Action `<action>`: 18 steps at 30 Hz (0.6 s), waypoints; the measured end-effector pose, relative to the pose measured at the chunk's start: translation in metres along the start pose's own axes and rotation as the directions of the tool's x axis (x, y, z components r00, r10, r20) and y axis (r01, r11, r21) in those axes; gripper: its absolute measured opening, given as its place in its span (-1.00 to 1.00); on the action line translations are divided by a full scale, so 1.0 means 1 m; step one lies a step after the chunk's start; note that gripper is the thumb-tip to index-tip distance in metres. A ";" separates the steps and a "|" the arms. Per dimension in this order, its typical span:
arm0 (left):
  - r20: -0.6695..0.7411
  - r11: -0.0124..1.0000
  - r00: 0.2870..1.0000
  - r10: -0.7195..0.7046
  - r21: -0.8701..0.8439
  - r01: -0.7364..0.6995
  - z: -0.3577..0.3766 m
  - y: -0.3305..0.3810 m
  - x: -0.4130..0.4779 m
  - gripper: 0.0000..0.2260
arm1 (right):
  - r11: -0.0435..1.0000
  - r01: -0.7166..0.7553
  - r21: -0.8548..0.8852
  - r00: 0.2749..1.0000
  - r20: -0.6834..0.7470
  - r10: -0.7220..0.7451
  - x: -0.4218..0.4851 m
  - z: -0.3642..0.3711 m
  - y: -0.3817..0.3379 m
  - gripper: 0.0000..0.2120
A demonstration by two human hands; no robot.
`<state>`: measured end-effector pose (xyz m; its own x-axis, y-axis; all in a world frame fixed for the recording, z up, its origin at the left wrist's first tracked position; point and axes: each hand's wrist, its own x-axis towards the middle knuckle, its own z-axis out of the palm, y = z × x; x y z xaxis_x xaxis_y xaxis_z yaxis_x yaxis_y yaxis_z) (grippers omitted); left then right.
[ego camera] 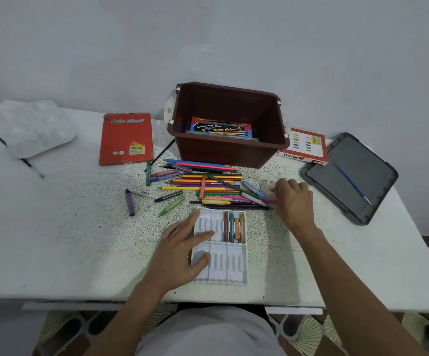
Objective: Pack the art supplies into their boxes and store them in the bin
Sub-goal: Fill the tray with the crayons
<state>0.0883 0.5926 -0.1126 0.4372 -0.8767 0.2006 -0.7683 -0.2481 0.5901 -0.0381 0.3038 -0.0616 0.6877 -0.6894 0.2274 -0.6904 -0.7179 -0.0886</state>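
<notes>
A white plastic crayon tray (231,265) lies near the table's front edge, with several oil pastels in its top right slots. My left hand (182,250) rests on the tray's left side, fingers straight. My right hand (294,201) is at the right end of a pile of coloured pencils and crayons (208,186), fingertips at a pink crayon (271,201); whether it pinches it I cannot tell. Behind the pile stands a brown bin (229,152) holding a water colours box (221,128). A red colour pencil box (126,138) lies to the left, an oil pastels box (306,147) to the right.
A grey bin lid (349,176) with a blue paintbrush on it lies at the right. A white paint palette (35,128) and a black brush (32,167) sit at the far left. Loose crayons and a marker (144,194) lie left of the pile.
</notes>
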 end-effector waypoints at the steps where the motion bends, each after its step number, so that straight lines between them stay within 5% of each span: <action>1: 0.002 1.000 1.000 -0.003 0.000 0.003 0.000 0.000 0.000 -0.58 | 0.998 -0.019 0.054 0.998 -0.053 0.022 0.001 0.000 -0.001 -0.91; 4: -0.001 1.000 1.000 -0.004 0.003 0.004 -0.001 0.000 0.001 -0.58 | 0.987 -0.009 0.161 0.996 -0.091 0.024 0.000 0.002 -0.004 -0.94; 12: -0.006 1.000 1.000 -0.002 -0.014 0.002 0.001 0.000 0.000 -0.58 | 1.000 -0.009 0.011 0.997 0.077 0.008 0.006 0.023 0.003 -0.81; 18: -0.009 1.000 1.000 0.000 -0.010 0.000 0.001 -0.001 0.001 -0.58 | 0.990 -0.069 0.122 0.995 0.081 0.059 0.006 0.018 0.004 -0.84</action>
<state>0.0886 0.5916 -0.1141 0.4415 -0.8730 0.2073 -0.7633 -0.2441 0.5982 -0.0327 0.2945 -0.0777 0.6615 -0.7363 0.1424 -0.7038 -0.6751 -0.2214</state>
